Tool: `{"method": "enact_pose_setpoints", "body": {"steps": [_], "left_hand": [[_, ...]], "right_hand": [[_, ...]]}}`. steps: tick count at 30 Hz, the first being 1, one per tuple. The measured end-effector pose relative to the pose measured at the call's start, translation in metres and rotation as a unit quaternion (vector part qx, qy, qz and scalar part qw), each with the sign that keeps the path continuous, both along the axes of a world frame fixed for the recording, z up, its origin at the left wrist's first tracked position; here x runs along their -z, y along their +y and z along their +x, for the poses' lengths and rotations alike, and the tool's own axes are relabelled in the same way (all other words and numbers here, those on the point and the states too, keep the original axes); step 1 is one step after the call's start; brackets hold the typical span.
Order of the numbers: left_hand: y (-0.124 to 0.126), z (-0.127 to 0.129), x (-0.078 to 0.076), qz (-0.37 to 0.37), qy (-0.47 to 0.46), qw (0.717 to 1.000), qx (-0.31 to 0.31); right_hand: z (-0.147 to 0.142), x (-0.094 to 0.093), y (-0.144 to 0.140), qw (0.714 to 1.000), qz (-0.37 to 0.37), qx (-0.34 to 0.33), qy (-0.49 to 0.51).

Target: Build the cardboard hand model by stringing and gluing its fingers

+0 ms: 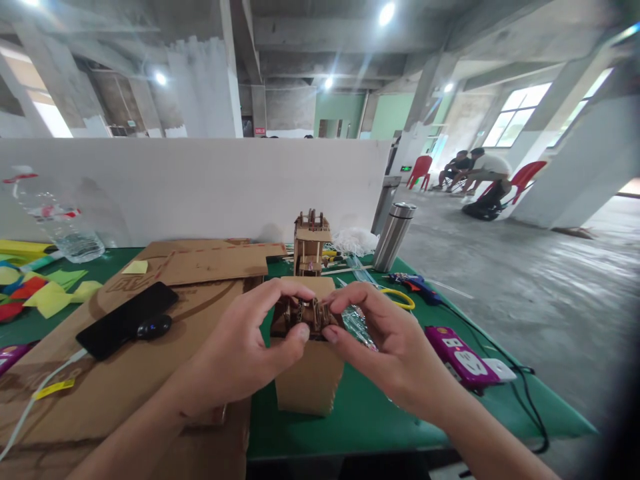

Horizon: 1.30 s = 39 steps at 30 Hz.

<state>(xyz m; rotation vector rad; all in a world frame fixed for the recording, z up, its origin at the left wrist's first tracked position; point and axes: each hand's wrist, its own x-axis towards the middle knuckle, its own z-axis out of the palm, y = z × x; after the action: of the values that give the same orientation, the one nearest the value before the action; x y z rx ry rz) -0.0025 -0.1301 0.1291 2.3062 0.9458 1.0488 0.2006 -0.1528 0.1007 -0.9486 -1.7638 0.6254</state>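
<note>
A cardboard model (pixel 307 380) stands upright on the green table, with small corrugated cardboard pieces (pixel 314 313) set side by side across its top. My left hand (pixel 265 333) curls around the left end of these pieces, thumb on the near side and fingers behind. At the right end, my right hand (pixel 380 327) pinches them between thumb and forefinger. The fingertips cover part of the pieces, so their exact fit is hidden. Just behind rises a taller cardboard structure (pixel 311 243) with notched pieces on top.
Flat cardboard sheets (pixel 210 340) carry a black phone (pixel 125 320) at left. A water bottle (pixel 65 227) stands behind. A steel flask (pixel 395 237), glue gun (pixel 417 287) and purple power strip (pixel 457 357) lie right. A white partition (pixel 200 190) borders the table; people (pixel 480 170) sit beyond.
</note>
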Motion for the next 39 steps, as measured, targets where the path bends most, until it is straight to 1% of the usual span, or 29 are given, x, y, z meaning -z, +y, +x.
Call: {"method": "enact_pose_setpoints", "body": {"steps": [3, 5, 7, 10, 15, 18, 22, 28, 31, 36, 39], "left_hand": [[0.003, -0.006, 0.008, -0.017, -0.026, 0.999, 0.024], [0.005, -0.013, 0.017, -0.019, -0.071, 0.997, 0.036], [0.006, -0.019, 0.025, -0.008, -0.103, 0.995, 0.012], [0.005, -0.024, 0.031, 0.004, -0.084, 0.996, -0.031], [0.001, -0.021, 0.026, -0.001, -0.057, 0.998, -0.029], [0.001, -0.016, 0.023, -0.007, -0.059, 0.998, -0.029], [0.001, -0.011, 0.02, -0.009, -0.066, 0.998, -0.023], [0.001, -0.011, 0.016, -0.008, -0.051, 0.999, -0.004], [-0.001, -0.012, 0.015, -0.022, -0.04, 0.999, 0.003], [-0.001, -0.01, 0.014, -0.017, -0.045, 0.999, -0.008], [-0.001, -0.01, 0.017, -0.016, -0.049, 0.999, 0.0]], "right_hand": [[0.002, -0.001, -0.001, 1.0, 0.004, -0.004, -0.001], [0.004, 0.0, -0.001, 1.0, 0.008, -0.016, 0.001], [0.005, 0.002, -0.002, 1.0, 0.017, -0.022, 0.004], [0.005, 0.004, -0.002, 0.999, 0.034, -0.005, 0.003], [0.0, 0.002, -0.005, 0.999, 0.029, 0.019, -0.009], [-0.004, -0.005, -0.004, 0.999, 0.022, 0.03, -0.033], [-0.009, -0.013, -0.002, 0.997, 0.03, 0.04, -0.053], [-0.01, -0.012, -0.003, 0.998, 0.044, -0.008, -0.049], [-0.01, -0.011, -0.005, 0.998, 0.046, -0.014, -0.047], [-0.012, -0.014, -0.004, 0.998, 0.016, -0.037, -0.047], [-0.013, -0.014, -0.003, 0.998, 0.039, -0.027, -0.044]]}}
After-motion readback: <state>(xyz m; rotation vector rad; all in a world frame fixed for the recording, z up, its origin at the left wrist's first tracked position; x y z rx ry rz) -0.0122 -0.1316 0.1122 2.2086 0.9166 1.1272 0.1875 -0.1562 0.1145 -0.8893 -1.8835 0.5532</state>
